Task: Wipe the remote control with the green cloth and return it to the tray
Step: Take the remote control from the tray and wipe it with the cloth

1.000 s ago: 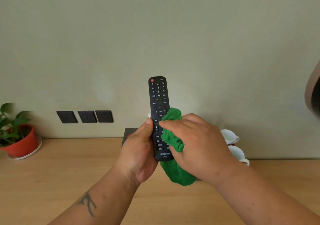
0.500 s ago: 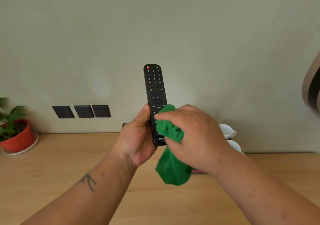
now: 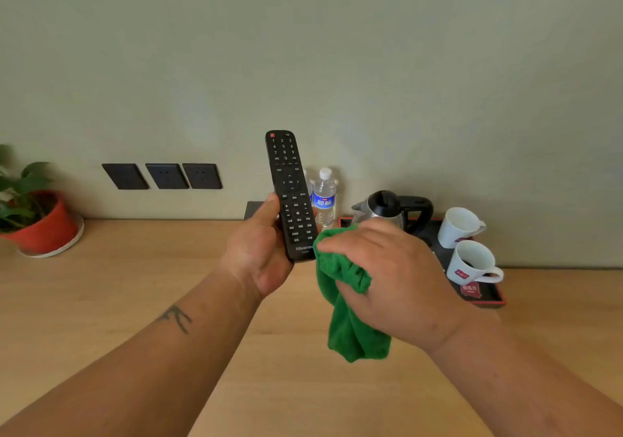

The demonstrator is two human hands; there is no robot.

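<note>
Cloth (image 3: 350, 305) now off Hisense remote (image 3: 290, 194)

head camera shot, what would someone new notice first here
The black remote control stands out first, held nearly upright against the pale wall by the left hand at centre frame. Next comes the bright green cloth, bunched in the right hand at the remote's lower right edge and hanging down over the wooden counter. At the far right, a black tray holds a kettle and two white cups.
</note>
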